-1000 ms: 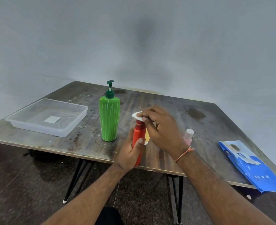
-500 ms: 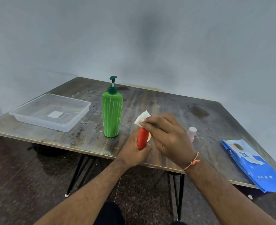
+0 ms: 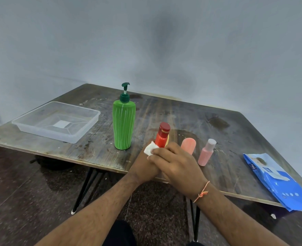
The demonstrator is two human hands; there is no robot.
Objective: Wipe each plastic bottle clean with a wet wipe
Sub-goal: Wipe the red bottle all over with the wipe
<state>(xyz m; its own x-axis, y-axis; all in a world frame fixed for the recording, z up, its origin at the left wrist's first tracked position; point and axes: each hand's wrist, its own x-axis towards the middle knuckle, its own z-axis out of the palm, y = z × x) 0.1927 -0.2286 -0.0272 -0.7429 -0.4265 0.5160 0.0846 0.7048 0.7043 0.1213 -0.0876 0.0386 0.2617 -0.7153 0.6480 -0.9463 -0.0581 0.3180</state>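
Both hands clasp red bottle (image 3: 161,139) and wipe (image 3: 150,148); tray (image 3: 86,128) bare.

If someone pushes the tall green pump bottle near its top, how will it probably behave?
The green pump bottle stands upright and is tall over a narrow base, so a push near its top would likely tip it rather than slide it. Its round body would probably roll once down. The ribbed sides may give some grip; how full or heavy it is cannot be told.

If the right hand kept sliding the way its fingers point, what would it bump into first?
The right hand points left, pressing the wipe on the red bottle. Beyond that, probably nothing; the green bottle seems farther back, though depth is unclear.
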